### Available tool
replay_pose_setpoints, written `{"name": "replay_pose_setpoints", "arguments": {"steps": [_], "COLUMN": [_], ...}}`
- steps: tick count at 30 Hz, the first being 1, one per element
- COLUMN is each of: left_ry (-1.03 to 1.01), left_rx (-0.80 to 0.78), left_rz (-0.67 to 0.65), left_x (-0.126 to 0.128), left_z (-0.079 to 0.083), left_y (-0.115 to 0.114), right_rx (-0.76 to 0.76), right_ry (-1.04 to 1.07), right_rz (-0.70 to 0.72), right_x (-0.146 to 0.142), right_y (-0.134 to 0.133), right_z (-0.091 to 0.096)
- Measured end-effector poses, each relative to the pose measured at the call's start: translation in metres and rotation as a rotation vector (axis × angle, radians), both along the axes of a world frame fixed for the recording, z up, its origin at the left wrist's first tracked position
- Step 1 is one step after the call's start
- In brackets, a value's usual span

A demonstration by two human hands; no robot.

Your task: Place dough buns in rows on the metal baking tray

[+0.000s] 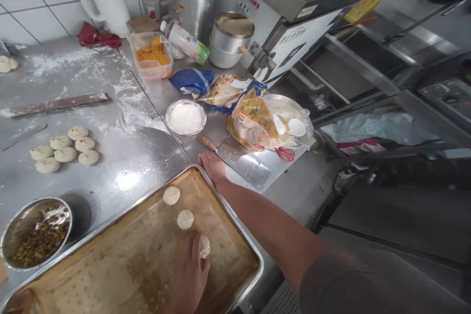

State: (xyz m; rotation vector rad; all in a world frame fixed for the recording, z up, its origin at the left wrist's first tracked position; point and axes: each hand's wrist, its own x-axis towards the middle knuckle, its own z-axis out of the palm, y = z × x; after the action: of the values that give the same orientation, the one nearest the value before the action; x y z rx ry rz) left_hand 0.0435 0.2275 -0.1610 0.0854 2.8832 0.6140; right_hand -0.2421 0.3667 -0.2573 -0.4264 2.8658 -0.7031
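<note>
The steel bench [121,157] fills the left and centre of the frame, floured in its upper left, likely so dough does not stick; the big baking tray [235,221] lies along the bottom, its paper-lined floor mostly bare, so there is plenty of open room leftward of the three dumplings; its far corner sits close to the bench's edge at centre; the right hand [211,166] rests flat on the bench just beyond that corner, fingers extended and holding nothing, apparently bracing the body, with the forearm running down to the lower right; the left hand [189,274] at bottom centre lies palm-down on the tray, its fingers closed loosely round the nearest dumpling [204,246], which sits on the paper third in a diagonal line with two more dumplings [185,219], spaced apart, presumably so they do not stick; a bowl of dark filling [37,235] stands at lower left beside the tray; a bowl of flour [186,117] sits at centre within reach; six dough rounds [66,151] cluster at mid left; a knife [235,154] lies near the right hand.
</note>
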Motion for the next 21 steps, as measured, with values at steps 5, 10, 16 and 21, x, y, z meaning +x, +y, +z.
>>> {"name": "replay_pose_setpoints", "arguments": {"steps": [5,10,16,21], "left_ry": [0.168,0.280,0.367,0.285], "left_rx": [-0.087,-0.085,-0.235,-0.229], "left_rz": [0.030,0.212,0.666,0.747], "left_x": [0.000,-0.114,-0.279,-0.307], "left_z": [0.011,0.058,0.061,0.038], "left_y": [-0.009,-0.113,-0.248,-0.271], "right_rx": [-0.044,-0.070,-0.040,-0.033], "right_ry": [0.030,0.074,0.107,0.105], "right_rz": [0.021,-0.002,0.013,-0.003], "right_x": [-0.004,-0.010,-0.011,-0.014], "right_y": [0.002,0.002,0.002,-0.001], "right_z": [0.003,-0.001,0.003,0.002]}}
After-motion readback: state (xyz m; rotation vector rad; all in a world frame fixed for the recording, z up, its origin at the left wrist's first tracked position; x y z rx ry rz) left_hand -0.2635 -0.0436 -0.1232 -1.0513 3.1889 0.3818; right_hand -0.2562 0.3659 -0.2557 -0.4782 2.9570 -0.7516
